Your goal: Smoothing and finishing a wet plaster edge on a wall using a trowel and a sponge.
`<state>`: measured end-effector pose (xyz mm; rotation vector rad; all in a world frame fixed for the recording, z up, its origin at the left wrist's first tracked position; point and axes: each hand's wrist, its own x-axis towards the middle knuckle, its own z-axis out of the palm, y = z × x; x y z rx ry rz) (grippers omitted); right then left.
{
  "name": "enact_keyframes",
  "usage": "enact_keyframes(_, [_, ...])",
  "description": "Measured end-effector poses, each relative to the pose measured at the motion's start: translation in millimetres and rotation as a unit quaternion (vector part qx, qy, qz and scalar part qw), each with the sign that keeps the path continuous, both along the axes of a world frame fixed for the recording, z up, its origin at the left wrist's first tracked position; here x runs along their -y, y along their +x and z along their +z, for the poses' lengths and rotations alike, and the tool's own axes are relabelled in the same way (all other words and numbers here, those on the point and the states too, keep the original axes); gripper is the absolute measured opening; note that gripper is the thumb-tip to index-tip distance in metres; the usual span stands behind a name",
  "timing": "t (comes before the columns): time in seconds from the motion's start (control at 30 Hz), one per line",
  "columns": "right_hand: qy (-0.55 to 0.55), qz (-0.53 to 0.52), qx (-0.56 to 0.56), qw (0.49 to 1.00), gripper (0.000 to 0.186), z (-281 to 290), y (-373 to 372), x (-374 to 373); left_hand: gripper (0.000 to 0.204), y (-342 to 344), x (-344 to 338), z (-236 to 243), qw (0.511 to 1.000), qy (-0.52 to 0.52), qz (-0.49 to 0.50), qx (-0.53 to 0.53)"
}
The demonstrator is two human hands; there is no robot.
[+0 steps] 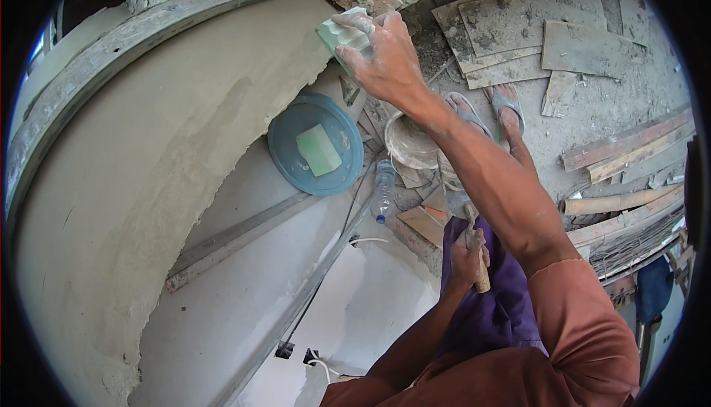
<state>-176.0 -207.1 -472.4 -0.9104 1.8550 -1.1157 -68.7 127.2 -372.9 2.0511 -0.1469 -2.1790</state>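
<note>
Plastic bottle (383, 183): any print on it is too small to read
Blue basin (284, 142): no readable lettering or number
Basin block (318, 150): no readable brand
Held block (339, 35): no readable mark on the face that shows
Tool handle (482, 277): no readable label
Plastered wall (170, 118): no readable writing or sign
Loose boards (581, 48): no readable stamp or number
Shirt (585, 318): no readable print

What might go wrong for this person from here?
The green block in the right hand might gouge the plaster near its ragged edge. Loose boards lie just ahead of the open sandals, so a trip or stubbed toe seems possible. If the left hand loosens its grip, the wooden handle could fall.
</note>
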Motion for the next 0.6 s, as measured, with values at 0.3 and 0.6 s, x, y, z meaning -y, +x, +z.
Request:
enact_keyframes(0.3, [-0.117, 0.023, 0.143, 0.982, 0.047, 114.6, 9.9, -19.8, 0.035, -0.9, 17.3, -2.1, 0.851, -0.428, -0.263, 0.153])
enact_keyframes(0.6, [-0.021, -0.012, 0.091, 0.996, 0.046, 63.5, 4.6, 1.9, 0.037, 1.7, 6.2, 1.8, 0.998, -0.066, -0.005, -0.008])
